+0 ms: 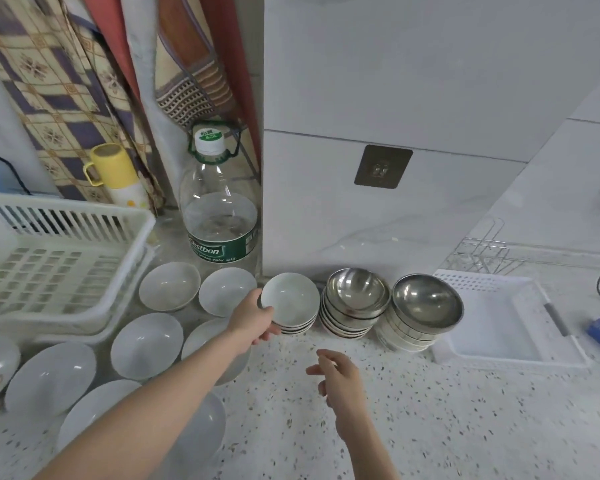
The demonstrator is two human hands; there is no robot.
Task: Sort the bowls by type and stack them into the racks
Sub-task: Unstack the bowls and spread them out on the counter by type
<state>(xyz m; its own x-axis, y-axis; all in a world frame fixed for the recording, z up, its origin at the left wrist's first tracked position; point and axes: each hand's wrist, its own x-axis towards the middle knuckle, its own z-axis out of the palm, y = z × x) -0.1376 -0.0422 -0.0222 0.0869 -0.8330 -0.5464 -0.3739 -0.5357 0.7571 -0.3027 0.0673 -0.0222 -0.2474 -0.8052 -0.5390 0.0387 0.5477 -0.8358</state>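
Head view: left grip [253, 320] holds white bowl [290, 299]; right grip [340, 379] relaxed; white rack [66, 258] bare.

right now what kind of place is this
Most likely a home kitchen counter. A speckled stone countertop meets a tiled wall; white bowls and stacks of steel bowls sit between a white dish rack and a large water bottle.

Bright, soft, edge-warped, slightly blurry
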